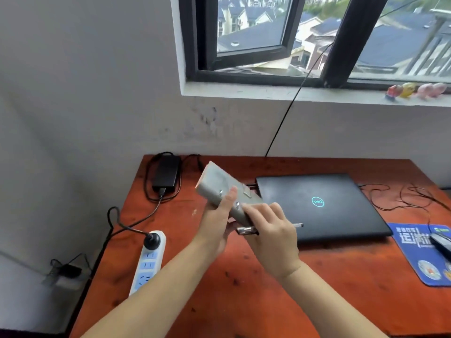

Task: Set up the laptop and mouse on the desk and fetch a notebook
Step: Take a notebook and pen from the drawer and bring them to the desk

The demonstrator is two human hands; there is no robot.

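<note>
Closed black laptop [322, 206] lid carries a round glowing "DELL" logo, seen upside down; blue mouse pad [422, 254] has white Chinese characters, too blurred to read.

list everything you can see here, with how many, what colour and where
laptop: 1, black, closed, desk centre-right
mouse pad: 1, blue, desk right edge
mouse: 1, dark, on the pad, partly cut off
power adapter: 1, black, desk back-left corner
power strip: 1, white, desk left edge
figurines: several, colourful, windowsill
grey flat object: 1, held above the desk
left hand: gripping the object
right hand: gripping its lower end
</note>
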